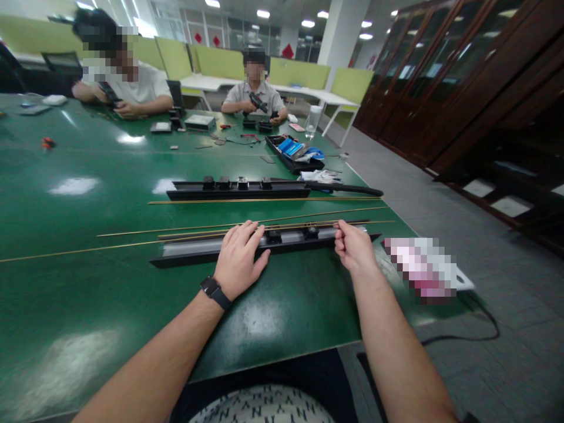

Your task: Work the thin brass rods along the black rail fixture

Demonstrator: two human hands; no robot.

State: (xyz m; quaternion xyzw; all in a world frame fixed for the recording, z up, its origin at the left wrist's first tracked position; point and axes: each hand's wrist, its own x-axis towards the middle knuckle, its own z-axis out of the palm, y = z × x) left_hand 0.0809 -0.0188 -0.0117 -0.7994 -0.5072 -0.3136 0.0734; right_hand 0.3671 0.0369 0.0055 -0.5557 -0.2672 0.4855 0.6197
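In front of me on the table lies a black rail [194, 251] with a silvery inner channel and black blocks [311, 231] seated in it. My left hand [240, 258], with a dark watch on its wrist, rests over the rail's middle, fingers stretched and thumb apart. At the rail's right end, my right hand [355, 247] pinches a thin brass-coloured rod [295, 226] between thumb and fingertips. The rod runs along the rail's far edge and passes by my left fingers, which partly cover it. Other thin rods [127, 233] lie just beyond and to the left.
A second black rail [238, 192] with several blocks lies farther back, a rod before it. Behind it stand a black tray [295, 155] of blue packs and a clear bottle [313, 121]. A pixelated flat object [427, 267] sits at the right edge. Two people [255, 97] work across the green table [110, 317].
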